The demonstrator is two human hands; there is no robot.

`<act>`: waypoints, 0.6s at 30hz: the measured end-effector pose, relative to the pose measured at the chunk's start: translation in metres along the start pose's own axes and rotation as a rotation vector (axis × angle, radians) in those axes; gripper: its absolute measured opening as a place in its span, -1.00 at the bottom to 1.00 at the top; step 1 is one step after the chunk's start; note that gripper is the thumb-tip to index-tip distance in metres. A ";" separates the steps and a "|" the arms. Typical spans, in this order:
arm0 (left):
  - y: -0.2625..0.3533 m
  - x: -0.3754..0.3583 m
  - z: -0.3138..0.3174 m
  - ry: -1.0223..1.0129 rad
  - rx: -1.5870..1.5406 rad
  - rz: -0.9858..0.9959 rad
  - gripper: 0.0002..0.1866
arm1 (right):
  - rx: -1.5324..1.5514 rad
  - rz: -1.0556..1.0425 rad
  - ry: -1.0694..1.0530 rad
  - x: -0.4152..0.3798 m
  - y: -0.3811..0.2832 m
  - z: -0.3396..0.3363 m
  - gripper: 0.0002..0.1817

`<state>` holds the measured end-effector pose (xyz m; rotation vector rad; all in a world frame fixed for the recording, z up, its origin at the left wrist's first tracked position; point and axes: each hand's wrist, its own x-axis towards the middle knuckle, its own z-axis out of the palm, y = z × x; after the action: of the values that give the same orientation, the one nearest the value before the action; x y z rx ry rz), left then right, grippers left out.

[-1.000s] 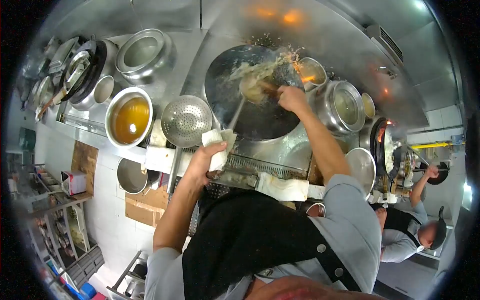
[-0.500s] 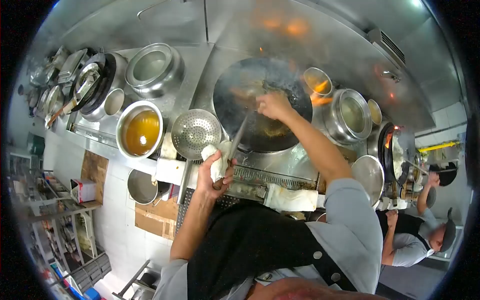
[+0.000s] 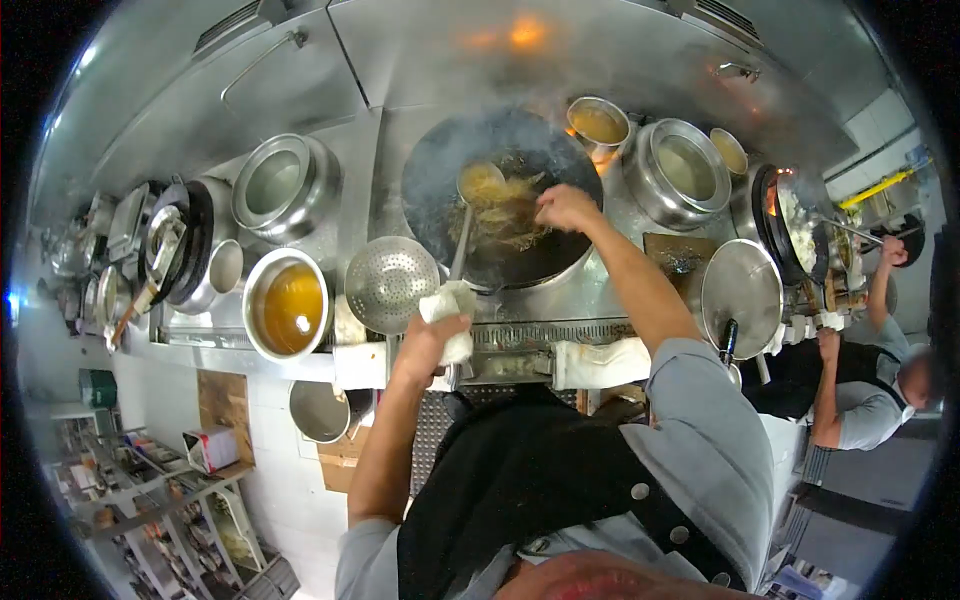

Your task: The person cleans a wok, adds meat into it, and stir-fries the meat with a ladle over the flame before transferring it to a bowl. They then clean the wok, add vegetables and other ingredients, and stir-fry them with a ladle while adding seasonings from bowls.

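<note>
My left hand [image 3: 432, 345] is closed around a folded white cloth [image 3: 457, 345] and the handle end of a ladle [image 3: 465, 235]. The ladle's bowl rests in the smoking black wok [image 3: 425, 205], beside stringy brown food [image 3: 515, 225]. Over the right part of the wok hangs my right hand [image 3: 568, 208], its fingers bent together near the food; whatever they may hold is hidden. A perforated strainer [image 3: 392, 285] lies just beyond my left hand.
Left of the strainer stands a bowl of amber liquid [image 3: 288, 310], with a steel pot [image 3: 285, 190] behind it. Flames lick under a small pot [image 3: 598, 122] right of the wok. A co-worker [image 3: 860, 385] handles another wok [image 3: 795, 225] at far right.
The ladle's bowl now shows in the wok, left of the food. My right hand has moved away from the ladle, rightward over the wok. The whole view has shifted.
</note>
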<state>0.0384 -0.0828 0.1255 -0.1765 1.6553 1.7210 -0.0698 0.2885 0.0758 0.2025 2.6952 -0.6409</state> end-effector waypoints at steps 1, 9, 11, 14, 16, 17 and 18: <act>0.003 -0.005 0.005 0.035 -0.037 0.054 -0.73 | -0.193 -0.003 0.275 0.007 -0.006 -0.005 -0.42; -0.010 -0.003 0.015 0.132 -0.288 0.070 -0.73 | -0.128 -0.036 0.320 -0.001 -0.040 -0.022 -0.53; -0.009 -0.007 0.013 0.085 -0.427 0.008 -0.68 | -0.020 -0.278 0.179 0.006 -0.039 0.003 -0.60; -0.007 -0.011 0.018 0.112 -0.556 -0.048 -0.63 | -0.218 0.000 0.270 0.018 -0.057 -0.031 -0.61; -0.021 0.000 0.007 -0.112 -0.809 -0.080 -0.64 | -0.277 -0.187 0.369 0.023 -0.066 -0.005 -0.64; -0.018 -0.002 0.008 -0.111 -0.807 -0.078 -0.64 | -0.236 -0.243 0.243 0.026 -0.067 -0.004 -0.66; -0.014 -0.006 0.010 -0.103 -0.792 -0.052 -0.63 | -0.195 -0.298 0.112 0.027 -0.067 -0.002 -0.68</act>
<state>0.0547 -0.0775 0.1188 -0.4815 0.8118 2.2146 -0.1103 0.2312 0.0948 -0.2251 2.9012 -0.4531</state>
